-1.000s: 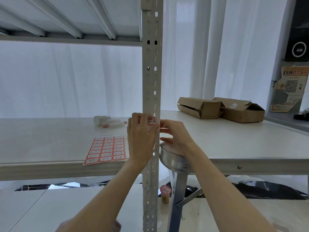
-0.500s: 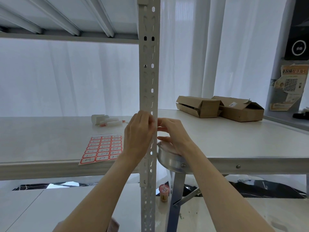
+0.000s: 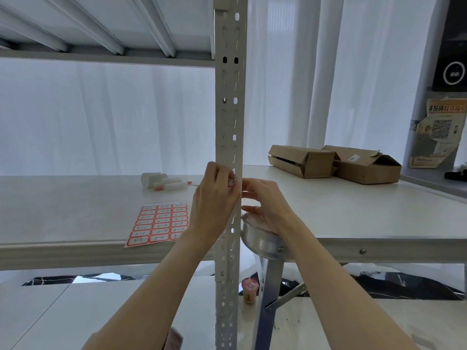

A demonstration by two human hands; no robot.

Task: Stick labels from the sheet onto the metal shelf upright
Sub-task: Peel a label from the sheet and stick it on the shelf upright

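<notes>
Presently a label is pinched onto the upright by the left hand; whether the right hand, curled beside the upright, grips it cannot be told. Firm, flat smoothing is probably called for next.

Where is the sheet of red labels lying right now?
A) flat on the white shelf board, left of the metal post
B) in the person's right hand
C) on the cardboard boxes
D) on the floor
A: the label sheet lies flat on the shelf board, left of the upright, near the board's front edge.
</notes>
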